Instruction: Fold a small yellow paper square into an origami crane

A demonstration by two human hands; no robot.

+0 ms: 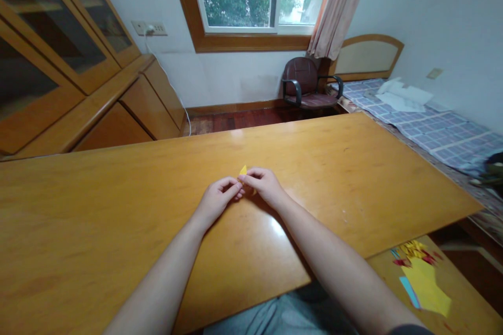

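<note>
A small piece of folded yellow paper (243,170) is pinched between my two hands, just above the wooden table (118,209). Its pointed tip sticks up past the fingers, while most of it is hidden by them. My left hand (222,196) grips the paper's lower left side between thumb and fingers. From the other side, my right hand (264,184) closes on it with thumb and forefinger. Both hands meet near the middle of the tabletop.
A lower surface (385,272) at the right bears yellow paper sheets (426,288), a blue strip (409,292) and a pile of small yellow and red pieces (413,249). Beyond the table stand an armchair (302,81), a bed (440,125) and a cabinet (118,131).
</note>
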